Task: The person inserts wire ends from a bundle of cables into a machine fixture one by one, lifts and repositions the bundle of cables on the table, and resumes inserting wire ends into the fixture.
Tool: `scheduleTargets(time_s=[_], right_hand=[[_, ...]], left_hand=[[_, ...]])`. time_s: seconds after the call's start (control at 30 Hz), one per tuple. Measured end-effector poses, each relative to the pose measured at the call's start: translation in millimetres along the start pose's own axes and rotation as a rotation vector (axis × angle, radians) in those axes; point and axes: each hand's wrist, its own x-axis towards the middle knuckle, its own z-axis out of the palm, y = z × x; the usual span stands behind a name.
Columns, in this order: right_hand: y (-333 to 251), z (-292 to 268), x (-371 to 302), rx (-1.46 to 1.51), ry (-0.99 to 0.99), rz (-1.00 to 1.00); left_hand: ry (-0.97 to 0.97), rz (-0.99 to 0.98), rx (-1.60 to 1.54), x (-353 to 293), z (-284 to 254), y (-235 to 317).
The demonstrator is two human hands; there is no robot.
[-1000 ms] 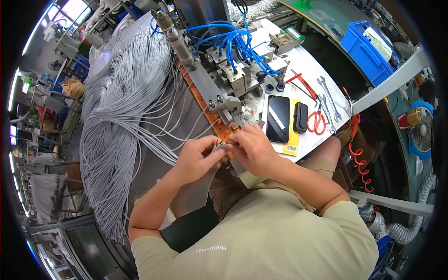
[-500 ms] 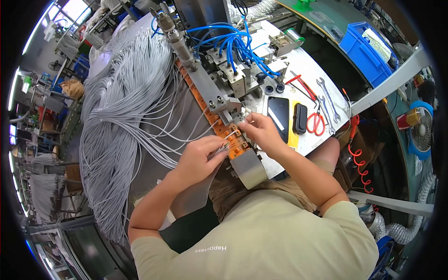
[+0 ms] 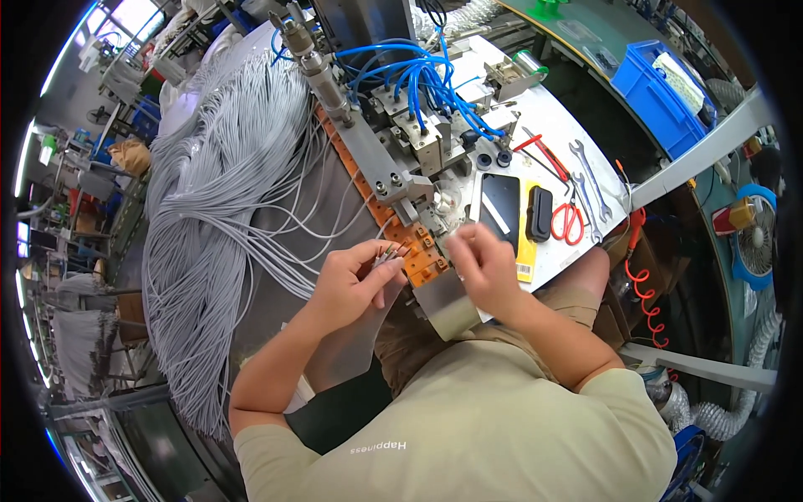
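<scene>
My left hand [image 3: 347, 284] is closed on the ends of several grey cables [image 3: 386, 258], with thin stripped wire ends poking out past the thumb. It sits at the left side of an orange fixture strip [image 3: 425, 261] with small clamp blocks. My right hand [image 3: 487, 266] is over the right side of the strip, its fingers curled together and slightly blurred; whatever they pinch is hidden. A large bundle of grey cables [image 3: 209, 192] lies to the left, and some strands run toward my left hand. The metal press head [image 3: 401, 197] stands just beyond the strip.
Blue air hoses [image 3: 414, 75] top the machine. Right of my right hand lie a phone [image 3: 500, 209], a black case [image 3: 539, 212], red-handled scissors [image 3: 568, 222], pliers [image 3: 548, 159] and wrenches [image 3: 592, 188]. A blue crate [image 3: 657, 100] and a fan [image 3: 753, 234] are farther right.
My right hand has drawn back toward me and to the right, away from the press head. The left hand has shifted slightly left, still holding the cable ends.
</scene>
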Motion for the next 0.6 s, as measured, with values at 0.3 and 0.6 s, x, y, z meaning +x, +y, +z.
scheduleTargets(time_s=[0.3,0.6], right_hand=[[-13.9,22.4,-2.1,-0.301,-0.079,-0.508],[-16.9,25.3,-3.3,-0.237,-0.128,-0.388]], left_hand=[[0.020,0.163,0.137,2.8,3.9,-11.1],[0.042,0.215,0.205,2.0,3.5,-9.7]])
